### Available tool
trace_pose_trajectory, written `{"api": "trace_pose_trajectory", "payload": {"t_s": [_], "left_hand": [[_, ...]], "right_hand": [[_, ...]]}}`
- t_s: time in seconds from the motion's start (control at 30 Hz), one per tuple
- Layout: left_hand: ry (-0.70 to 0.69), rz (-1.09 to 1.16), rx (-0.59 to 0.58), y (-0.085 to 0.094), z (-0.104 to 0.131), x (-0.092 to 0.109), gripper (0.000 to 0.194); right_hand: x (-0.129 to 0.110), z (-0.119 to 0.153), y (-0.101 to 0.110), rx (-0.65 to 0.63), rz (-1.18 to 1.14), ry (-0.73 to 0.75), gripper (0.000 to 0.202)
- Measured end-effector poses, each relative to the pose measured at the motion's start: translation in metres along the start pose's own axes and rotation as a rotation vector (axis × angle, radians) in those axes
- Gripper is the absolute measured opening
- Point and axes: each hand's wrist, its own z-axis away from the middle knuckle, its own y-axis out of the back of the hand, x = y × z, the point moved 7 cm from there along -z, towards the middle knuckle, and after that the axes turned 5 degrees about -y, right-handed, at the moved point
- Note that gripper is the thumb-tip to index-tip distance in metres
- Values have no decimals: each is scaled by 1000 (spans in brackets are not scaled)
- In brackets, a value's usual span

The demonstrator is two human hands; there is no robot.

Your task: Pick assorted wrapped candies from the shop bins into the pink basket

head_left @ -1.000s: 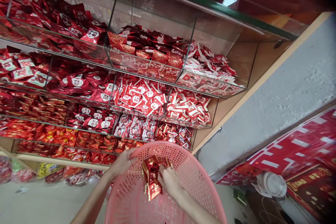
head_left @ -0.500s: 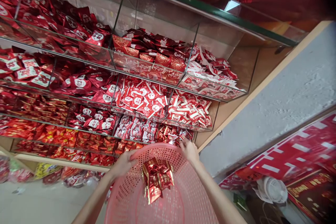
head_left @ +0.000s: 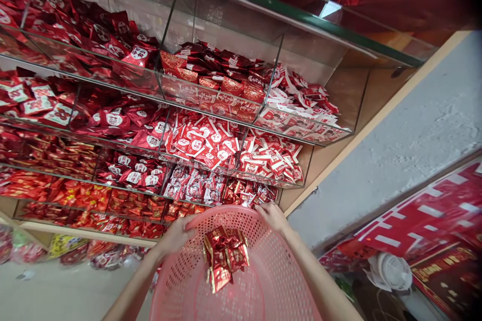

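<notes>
A pink plastic basket with a perforated wall is tilted toward the shelves at the bottom of the view. Several red-and-gold wrapped sweets lie bunched inside it. My left hand is closed on the basket's left rim, its fingertips partly hidden behind the edge. On the right side of the rim my right hand is closed, with fingers hooked over the edge. Just beyond that rim is a compartment of small red and brown packets.
Stepped shelves with clear dividers hold red packets in many compartments. A glass shelf edge crosses above. The grey wall stands to the right, near a white fan-like object. Bagged goods lie on the floor at left.
My right hand has shifted slightly along the rim, its fingers now lying over the edge. The basket, sweets and left hand look nearly the same.
</notes>
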Motion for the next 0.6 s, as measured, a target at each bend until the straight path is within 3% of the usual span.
{"api": "trace_pose_trajectory", "payload": {"t_s": [0.3,0.6], "left_hand": [[2,-10,8,1,1,4,44],[41,59,-1,-3,0,-3,44]], "right_hand": [[-12,2,-5,-3,113,-57,45],[-15,-26,-23,14,177,-395,43]]}}
